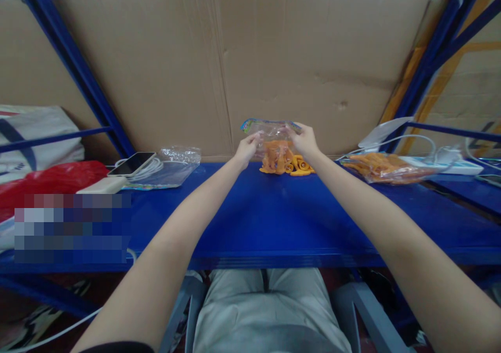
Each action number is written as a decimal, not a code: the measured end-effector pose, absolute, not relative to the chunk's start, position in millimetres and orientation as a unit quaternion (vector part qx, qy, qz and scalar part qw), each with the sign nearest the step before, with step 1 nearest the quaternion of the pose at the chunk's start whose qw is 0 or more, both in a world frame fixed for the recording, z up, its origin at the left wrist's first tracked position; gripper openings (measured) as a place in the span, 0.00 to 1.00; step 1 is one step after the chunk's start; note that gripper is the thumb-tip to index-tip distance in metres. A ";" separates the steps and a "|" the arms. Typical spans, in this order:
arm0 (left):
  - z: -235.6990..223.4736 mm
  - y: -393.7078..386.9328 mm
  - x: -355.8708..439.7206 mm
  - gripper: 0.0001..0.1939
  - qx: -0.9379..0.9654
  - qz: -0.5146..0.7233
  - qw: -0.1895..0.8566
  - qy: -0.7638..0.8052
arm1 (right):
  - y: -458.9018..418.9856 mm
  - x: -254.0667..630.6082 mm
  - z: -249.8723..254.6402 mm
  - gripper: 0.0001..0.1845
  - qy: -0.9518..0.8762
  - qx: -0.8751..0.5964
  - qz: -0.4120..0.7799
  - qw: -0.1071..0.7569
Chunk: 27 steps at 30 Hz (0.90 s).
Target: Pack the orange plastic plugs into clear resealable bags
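Note:
A clear plastic bag [274,134] with a coloured top strip stands upright at the back of the blue shelf [274,217]. Orange plastic pieces [284,162] fill its lower part and spill onto the shelf beneath it. My left hand [247,149] is closed on the bag's left upper edge. On the bag's right upper edge my right hand [303,140] is pinched shut. Both arms reach straight forward over the shelf.
A second clear bag of orange pieces [385,166] lies to the right, near a white power strip [450,162] with cables. To the left are an empty clear bag [174,168], a phone [132,163] on a white cable, a white power bank [102,185] and a red bag [50,181]. Cardboard [250,66] backs the shelf.

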<state>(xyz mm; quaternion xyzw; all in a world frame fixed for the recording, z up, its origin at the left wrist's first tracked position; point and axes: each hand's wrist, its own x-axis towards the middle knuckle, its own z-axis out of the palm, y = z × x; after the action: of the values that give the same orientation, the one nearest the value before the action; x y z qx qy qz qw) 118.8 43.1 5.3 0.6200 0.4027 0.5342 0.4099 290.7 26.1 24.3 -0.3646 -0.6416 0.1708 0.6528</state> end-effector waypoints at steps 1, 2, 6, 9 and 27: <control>6.1 43.7 116.6 0.20 0.620 0.532 0.408 0.408 | 24.4 290.0 24.7 0.10 -0.635 -0.361 0.183 0.658; 7.1 44.2 114.6 0.20 0.619 0.531 0.406 0.412 | 22.4 289.2 24.7 0.12 -0.627 -0.359 0.197 0.663; 12.3 43.8 109.3 0.19 0.608 0.540 0.400 0.422 | 7.6 286.2 19.0 0.27 -0.602 -0.375 0.245 0.661; 17.5 40.3 108.4 0.18 0.601 0.546 0.397 0.428 | -7.5 285.7 6.9 0.27 -0.590 -0.390 0.242 0.664; 51.5 32.8 79.6 0.10 0.539 0.628 0.360 0.430 | -17.4 279.2 -55.2 0.13 -0.601 -0.449 0.473 0.462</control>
<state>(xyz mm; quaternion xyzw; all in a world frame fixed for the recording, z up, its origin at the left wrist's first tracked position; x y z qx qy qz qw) 79.6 32.8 51.5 0.5392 0.4304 0.6281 0.3599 279.2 -17.4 -55.2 -0.4489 -0.6012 0.4730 0.4619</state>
